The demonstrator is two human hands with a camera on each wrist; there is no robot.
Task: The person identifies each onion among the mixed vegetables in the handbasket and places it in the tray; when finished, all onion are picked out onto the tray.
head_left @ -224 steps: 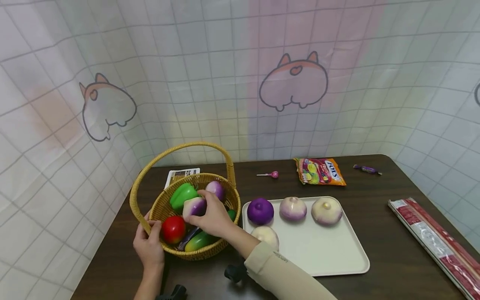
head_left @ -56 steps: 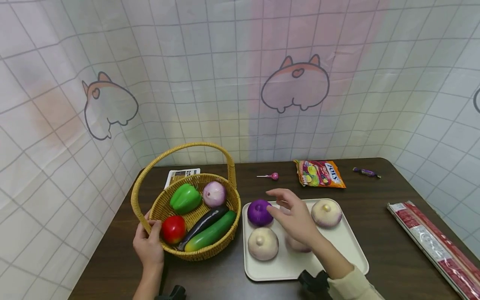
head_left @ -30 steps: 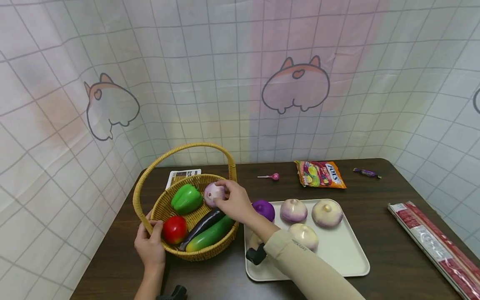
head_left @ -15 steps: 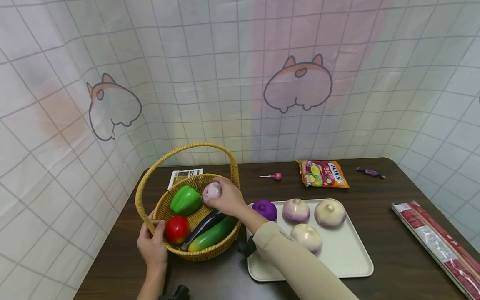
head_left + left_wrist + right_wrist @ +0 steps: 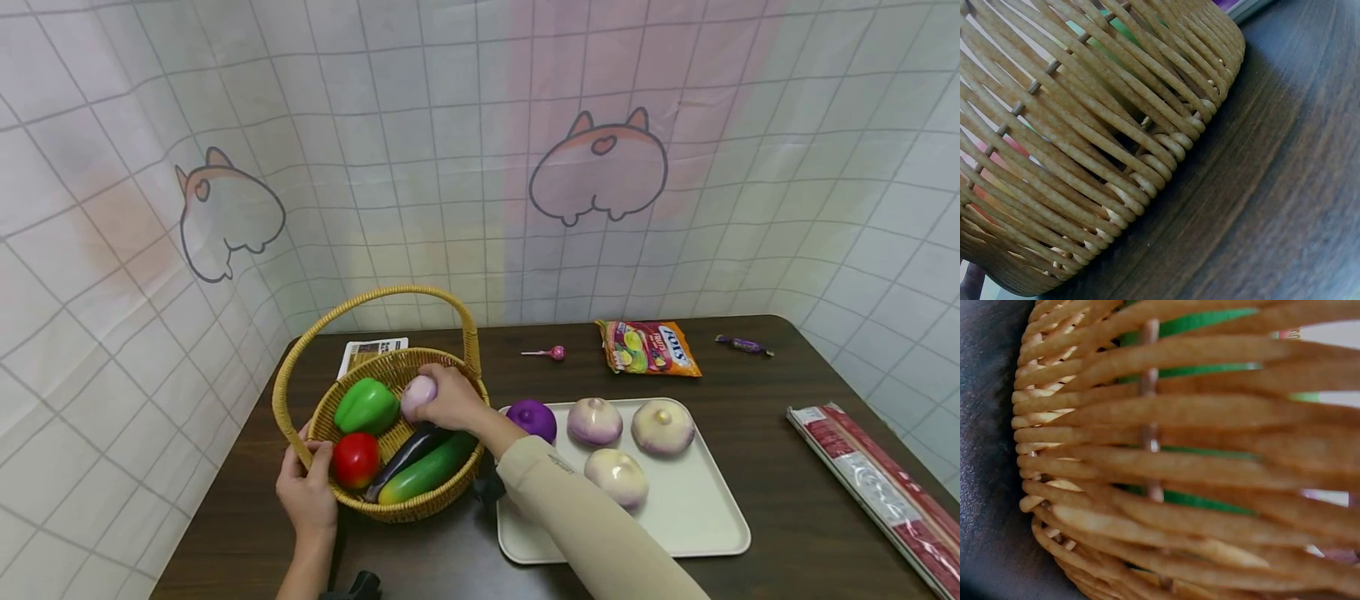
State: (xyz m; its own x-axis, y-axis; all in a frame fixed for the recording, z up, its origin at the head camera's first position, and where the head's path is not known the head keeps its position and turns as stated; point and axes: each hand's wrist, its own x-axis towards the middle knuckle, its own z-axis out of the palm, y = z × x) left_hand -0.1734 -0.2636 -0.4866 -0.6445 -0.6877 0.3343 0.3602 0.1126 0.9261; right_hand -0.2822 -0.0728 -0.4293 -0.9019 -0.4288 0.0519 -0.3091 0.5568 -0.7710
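My right hand (image 5: 456,402) grips a pale purple onion (image 5: 417,395) inside the yellow wicker basket (image 5: 420,505). My left hand (image 5: 309,492) holds the basket's left side, where the arched handle meets the rim. Around the onion lie a green bell pepper (image 5: 367,406), a red tomato (image 5: 356,460), a dark eggplant (image 5: 406,462) and a long green vegetable with a yellow end (image 5: 427,472). Both wrist views are filled by the basket's woven wall (image 5: 1085,125), and the green vegetable (image 5: 1210,503) shows through the slats in the right one.
Right of the basket is a cream tray (image 5: 697,521) bearing a deep purple onion (image 5: 532,419) and several whitish-purple ones (image 5: 617,477); my right forearm covers part of it. Behind lie a lollipop (image 5: 555,353), a candy bag (image 5: 649,348) and a wrapped candy (image 5: 742,345). A long red-and-white packet (image 5: 870,492) lies right.
Earlier, my right hand took a white-purple onion from the basket to the tray. It returned, took hold of the pale onion and shifted it slightly left. My left hand stayed on the basket.
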